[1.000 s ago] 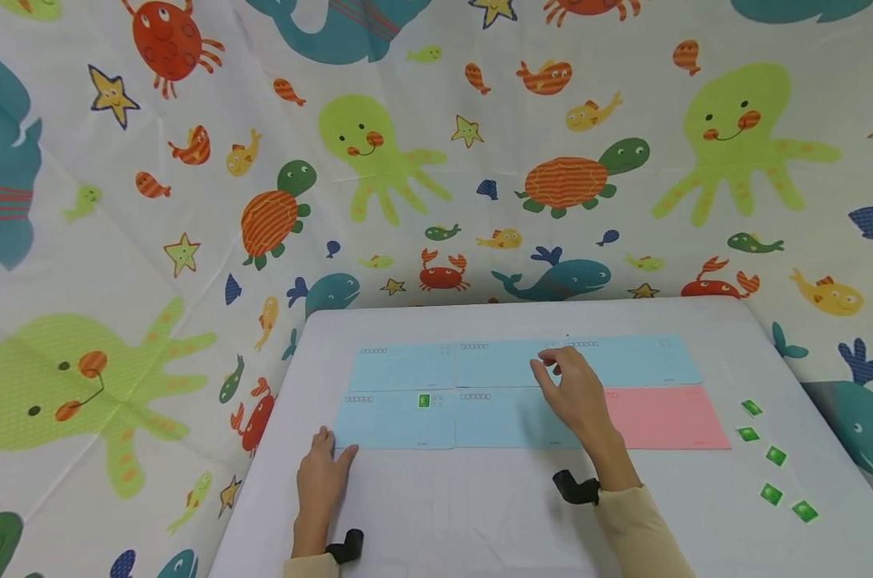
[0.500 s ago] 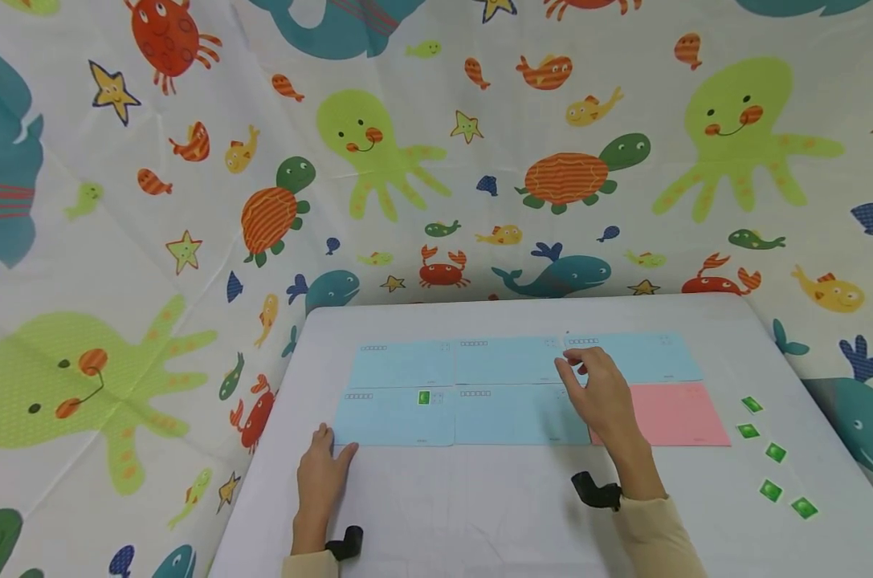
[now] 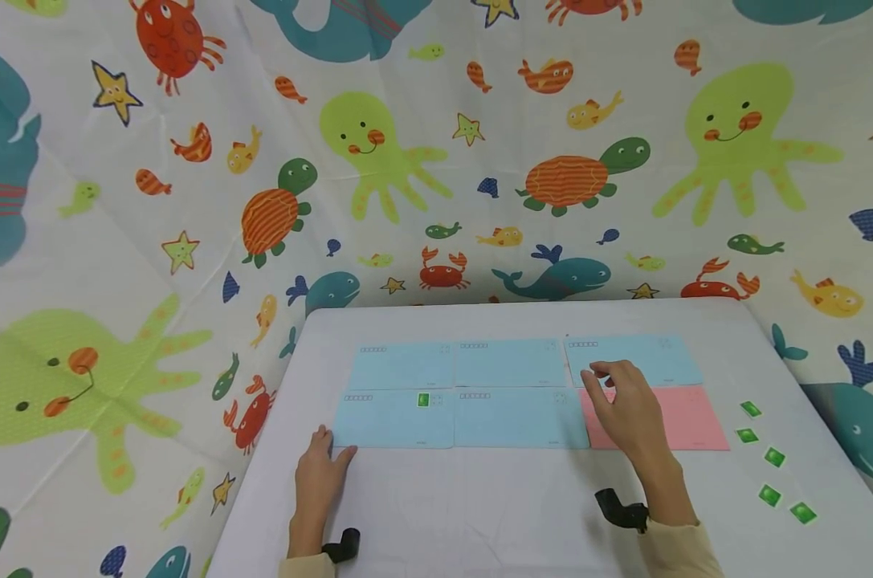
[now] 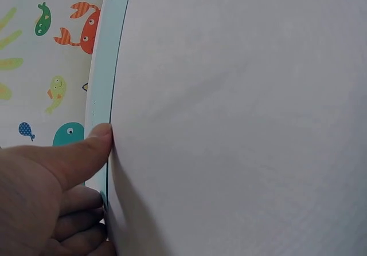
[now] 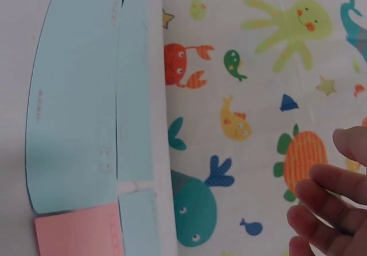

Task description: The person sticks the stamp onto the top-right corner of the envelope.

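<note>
My left hand (image 3: 317,482) rests at the near left corner of a blue envelope (image 3: 385,425). In the left wrist view its thumb touches the edge of the blue paper (image 4: 104,78). A small green stamp (image 3: 424,400) lies near the top right of that envelope. Over a pink envelope (image 3: 696,417) hovers my right hand (image 3: 630,409), covering part of it. Its fingers are loosely bent, and the right wrist view shows thumb and fingers (image 5: 330,210) apart with nothing between them. Just beyond is the far right blue envelope (image 3: 646,353).
More blue envelopes (image 3: 508,365) lie edge to edge in two rows on the white table (image 3: 422,514). Several green stamps (image 3: 774,457) are scattered right of the pink envelope. A curtain (image 3: 407,185) printed with sea animals hangs behind.
My right hand has moved right and slightly toward me, from over the middle blue envelopes to over the pink one. The left hand has stayed in place.
</note>
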Available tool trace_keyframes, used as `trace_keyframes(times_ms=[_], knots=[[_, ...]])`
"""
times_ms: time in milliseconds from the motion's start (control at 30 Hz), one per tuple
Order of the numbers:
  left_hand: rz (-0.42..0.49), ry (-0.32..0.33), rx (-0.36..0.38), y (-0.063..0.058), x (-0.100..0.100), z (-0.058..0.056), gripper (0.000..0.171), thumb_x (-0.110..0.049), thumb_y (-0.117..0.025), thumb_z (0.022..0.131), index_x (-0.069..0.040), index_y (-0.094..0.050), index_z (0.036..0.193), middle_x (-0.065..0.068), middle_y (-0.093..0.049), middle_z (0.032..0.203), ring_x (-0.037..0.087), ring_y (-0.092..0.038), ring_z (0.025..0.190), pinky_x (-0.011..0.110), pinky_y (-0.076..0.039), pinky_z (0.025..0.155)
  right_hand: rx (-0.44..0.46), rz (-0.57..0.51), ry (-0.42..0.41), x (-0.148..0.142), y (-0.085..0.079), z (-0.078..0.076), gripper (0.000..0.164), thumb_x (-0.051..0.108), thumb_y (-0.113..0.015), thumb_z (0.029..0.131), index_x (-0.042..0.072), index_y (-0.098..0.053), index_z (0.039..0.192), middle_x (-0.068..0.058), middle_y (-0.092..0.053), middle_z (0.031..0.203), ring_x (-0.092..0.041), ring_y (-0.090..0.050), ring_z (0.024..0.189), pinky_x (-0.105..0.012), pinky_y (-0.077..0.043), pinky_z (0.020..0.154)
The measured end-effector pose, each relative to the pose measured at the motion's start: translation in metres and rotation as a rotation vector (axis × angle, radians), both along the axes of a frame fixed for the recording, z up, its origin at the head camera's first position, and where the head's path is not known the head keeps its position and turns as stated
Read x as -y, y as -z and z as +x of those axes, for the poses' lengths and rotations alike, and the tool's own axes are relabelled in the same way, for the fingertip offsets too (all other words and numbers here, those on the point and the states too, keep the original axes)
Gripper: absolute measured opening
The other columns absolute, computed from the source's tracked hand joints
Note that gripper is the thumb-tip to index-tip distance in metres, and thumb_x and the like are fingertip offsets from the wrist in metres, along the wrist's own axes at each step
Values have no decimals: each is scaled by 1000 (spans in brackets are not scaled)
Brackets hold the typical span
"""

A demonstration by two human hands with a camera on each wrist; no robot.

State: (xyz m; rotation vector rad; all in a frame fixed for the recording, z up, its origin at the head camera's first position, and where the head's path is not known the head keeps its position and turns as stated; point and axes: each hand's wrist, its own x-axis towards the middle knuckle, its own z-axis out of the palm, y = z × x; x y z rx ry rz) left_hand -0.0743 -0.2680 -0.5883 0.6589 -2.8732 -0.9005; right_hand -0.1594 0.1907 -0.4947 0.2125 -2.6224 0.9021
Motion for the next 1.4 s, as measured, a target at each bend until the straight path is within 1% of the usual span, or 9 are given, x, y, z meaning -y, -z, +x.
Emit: trace_keyframes(times_ms=[200,400,633,767,867,1033,1167,1267,1400], knots=[[8,0,2,0,-1,1,66,-21,-70,94,15,-44,142,32,-34,156,49,-29,147,60,-30,116,3,7,31,-13,1,9,30,23,-65,97,0,-66,117,-14,-66,108,-29,-58,96,-38,-50,68],[-2,8,18,-1,0,-1,67,-21,-70,94,15,-42,143,33,-33,156,49,-29,147,60,-30,116,-43,-2,55,-26,0,16,29,19,-69,95,0,-67,116,-14,-67,105,-28,-58,94,-34,-47,66],[1,16,22,-3,0,3,68,-20,-69,95,14,-39,145,33,-32,157,50,-28,147,61,-30,116,-34,7,90,-38,-1,22,31,22,-66,97,-1,-67,118,-17,-66,107,-29,-57,95,-32,-46,66],[-9,24,41,-5,-2,3,70,-22,-69,95,14,-38,146,34,-29,157,51,-27,147,62,-29,117,-70,17,119,-48,1,28,30,19,-66,96,-3,-67,115,-18,-65,104,-29,-56,92,-28,-42,65],[-23,44,52,-8,-7,2,72,-24,-69,95,14,-37,147,34,-28,158,53,-25,147,65,-26,117,-113,22,146,-59,2,32,29,15,-69,93,-4,-67,114,-20,-65,102,-31,-56,91,-20,-38,66],[-33,49,65,-11,-17,1,72,-27,-67,96,12,-36,148,33,-27,159,57,-23,145,68,-24,115,-94,26,201,-75,5,39,30,16,-68,94,-5,-66,116,-22,-64,103,-32,-55,91,-9,-31,65],[-29,61,71,-10,-25,0,72,-28,-66,96,10,-36,149,31,-26,160,55,-22,146,66,-23,117,-83,9,241,-85,8,42,32,16,-66,95,-9,-66,116,-25,-64,101,-33,-55,89,-7,-29,65],[-19,84,42,-10,-33,-2,71,-28,-67,96,10,-37,149,30,-28,159,51,-25,148,65,-26,117,-81,-7,265,-90,10,42,32,15,-65,96,-9,-66,117,-26,-64,101,-34,-56,88,-4,-27,66],[-7,110,-4,-8,-46,-4,71,-28,-69,95,9,-41,147,28,-33,158,46,-30,148,61,-30,117,-26,-14,309,-94,13,45,34,18,-63,98,-8,-65,119,-26,-64,104,-34,-56,91,-9,-29,65]])
